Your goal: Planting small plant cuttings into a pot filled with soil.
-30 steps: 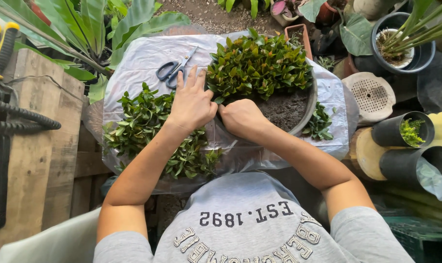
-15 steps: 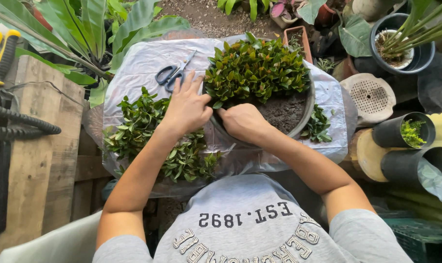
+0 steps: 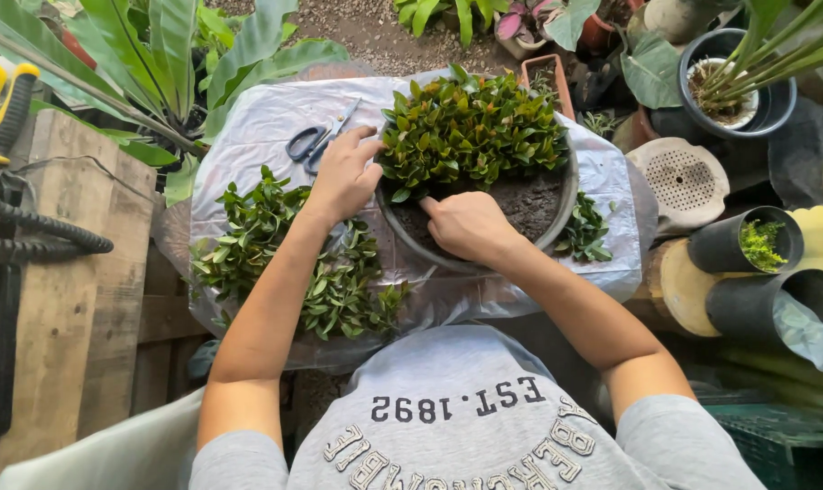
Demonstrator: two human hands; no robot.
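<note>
The left hand (image 3: 340, 174) has curled since a second ago: then its fingers lay spread and flat by the bowl's left edge, now they are bent in at the rim, against the outermost leaves of the planted clump (image 3: 470, 127). Whether it grips a stem or only steadies the leaves I cannot tell. The right hand (image 3: 466, 225) has moved from the near rim onto the dark soil (image 3: 529, 195), loosely closed with the fingers tucked down into the earth just below the planted leaves; anything pinched in them is hidden under the knuckles. I judge from this shift that the work has gone from the bowl's edge to the soil line itself, where the planted half meets the bare half.

The round grey bowl (image 3: 570, 195) sits on the counter, which is covered by a clear plastic sheet (image 3: 248, 118). Its far half is full of small green and reddish leaves, its near half bare soil. A heap of loose cuttings (image 3: 275, 245) lies on the sheet left of the bowl, under the left forearm, and a smaller bunch (image 3: 585, 231) lies to the right of it. Scissors (image 3: 310, 143) rest just beyond the left hand, partly covered by it.

The near rim of the bowl is hidden by the right wrist, and the fingertips of both hands are out of sight.
</note>
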